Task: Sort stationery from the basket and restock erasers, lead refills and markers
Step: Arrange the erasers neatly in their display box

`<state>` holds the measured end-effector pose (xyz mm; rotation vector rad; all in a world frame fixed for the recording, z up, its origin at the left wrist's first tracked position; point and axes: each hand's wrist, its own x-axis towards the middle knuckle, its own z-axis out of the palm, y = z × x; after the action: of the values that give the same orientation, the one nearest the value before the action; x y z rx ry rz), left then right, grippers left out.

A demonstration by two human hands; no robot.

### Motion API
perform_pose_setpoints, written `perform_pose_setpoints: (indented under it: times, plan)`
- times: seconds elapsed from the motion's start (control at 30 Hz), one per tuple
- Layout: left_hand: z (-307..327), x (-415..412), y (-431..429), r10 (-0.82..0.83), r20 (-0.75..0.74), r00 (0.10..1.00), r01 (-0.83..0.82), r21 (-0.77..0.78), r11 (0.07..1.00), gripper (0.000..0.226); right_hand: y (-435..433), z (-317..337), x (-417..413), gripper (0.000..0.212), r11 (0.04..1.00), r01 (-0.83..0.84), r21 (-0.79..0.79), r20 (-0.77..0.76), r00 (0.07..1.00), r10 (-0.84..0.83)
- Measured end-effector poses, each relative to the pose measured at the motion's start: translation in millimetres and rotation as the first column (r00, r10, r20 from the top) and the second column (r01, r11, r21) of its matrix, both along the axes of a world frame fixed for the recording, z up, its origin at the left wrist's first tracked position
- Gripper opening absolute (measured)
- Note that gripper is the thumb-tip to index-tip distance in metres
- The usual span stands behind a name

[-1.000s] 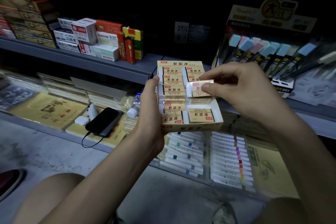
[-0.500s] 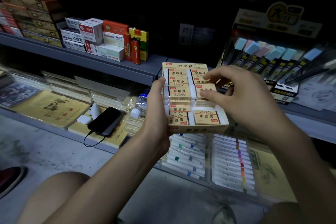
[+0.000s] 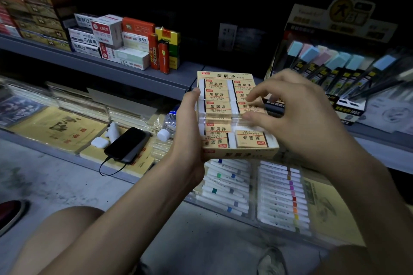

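A cream cardboard eraser box (image 3: 241, 154) with several yellow-sleeved 2B erasers in two columns is held in front of the shelves. My left hand (image 3: 190, 131) grips its left side and underside. My right hand (image 3: 297, 114) hovers over the right column, thumb and forefinger pinching one eraser (image 3: 248, 107) that lies in the third row. A lead refill display (image 3: 335, 67) stands on the shelf at the right. Clear cases of markers (image 3: 279, 196) lie below the box.
A grey shelf (image 3: 134, 73) carries stacked small boxes (image 3: 107, 35) at the left. On the lower shelf lie a black phone with cable (image 3: 127, 144), a white earbud case (image 3: 99, 142), a water bottle (image 3: 169, 123) and yellow paper pads (image 3: 55, 127). My knees are at the bottom.
My right hand brought the loose eraser down from above the box into the right column's third row. The box rose slightly in view.
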<state>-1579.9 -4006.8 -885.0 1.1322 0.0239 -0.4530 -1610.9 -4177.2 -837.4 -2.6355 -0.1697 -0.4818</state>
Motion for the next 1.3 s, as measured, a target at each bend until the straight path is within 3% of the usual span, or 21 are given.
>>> perform_pose_setpoints:
  times: [0.1, 0.33, 0.47, 0.6, 0.77, 0.97, 1.17, 1.3]
  plan:
    - [-1.4, 1.2, 0.2, -0.006, 0.007, 1.0, 0.006, 0.01, 1.0, 0.06, 3.2, 12.1, -8.9, 0.012, 0.998, -0.051, 0.045, -0.068, 0.996, 0.054]
    - [-2.9, 3.1, -1.1, 0.007, 0.013, 1.0, -0.007, 0.01, 1.0, 0.058, 5.7, 11.1, -17.7, 0.02, 0.989, -0.102, -0.108, -0.333, 0.941, 0.061]
    - [-1.5, 1.1, -1.2, -0.003, 0.006, 1.0, 0.003, -0.002, 1.0, 0.06, 5.9, 16.6, -20.1, 0.009, 0.994, -0.1, -0.05, -0.372, 0.925, 0.074]
    - [-1.7, 0.3, -2.1, 0.005, 0.006, 1.0, -0.005, -0.003, 1.0, 0.059, 5.0, 17.2, -17.0, 0.008, 0.992, -0.121, -0.023, -0.348, 0.931, 0.105]
    - [-0.6, -0.5, -1.3, 0.015, -0.006, 1.0, -0.015, -0.021, 1.0, 0.057, 0.5, 26.7, -17.3, 0.023, 0.939, -0.127, 0.319, -0.207, 0.958, 0.2]
    - [-1.8, -1.2, -1.5, 0.021, -0.012, 1.0, -0.021, -0.038, 0.999, 0.059, 21.1, 17.0, -15.9, 0.017, 0.866, -0.071, 0.494, -0.043, 0.993, 0.106]
    - [-3.9, 1.2, -2.3, 0.031, -0.018, 0.999, -0.033, -0.088, 0.996, 0.064, 44.0, 2.3, -13.6, 0.016, 0.87, -0.024, 0.492, 0.035, 0.999, 0.007]
    - [-4.8, 2.2, -1.5, 0.027, -0.029, 0.999, -0.029, -0.09, 0.996, 0.065, 48.8, -2.5, -13.3, 0.019, 0.861, 0.035, 0.507, -0.021, 0.999, -0.028]
